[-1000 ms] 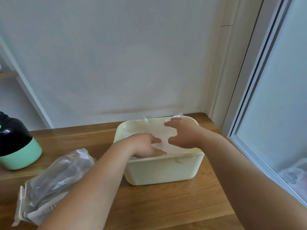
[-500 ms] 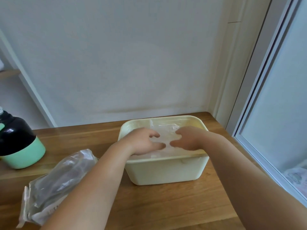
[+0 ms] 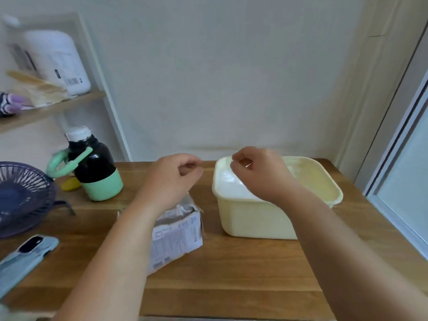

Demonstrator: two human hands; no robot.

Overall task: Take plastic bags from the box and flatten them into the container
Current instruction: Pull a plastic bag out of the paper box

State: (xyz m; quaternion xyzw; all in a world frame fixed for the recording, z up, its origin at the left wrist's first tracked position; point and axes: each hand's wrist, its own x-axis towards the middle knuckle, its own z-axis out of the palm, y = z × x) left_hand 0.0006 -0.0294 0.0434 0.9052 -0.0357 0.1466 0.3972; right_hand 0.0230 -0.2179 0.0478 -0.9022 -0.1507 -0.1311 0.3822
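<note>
Box (image 3: 178,237), lying at middle of tabletop (image 3: 231,274): side panel carrying blocks of fine print, characters blurring beyond reading. White jug (image 3: 58,61), standing on shelf (image 3: 46,110): showing barcode and dark labels, nothing legible.
</note>
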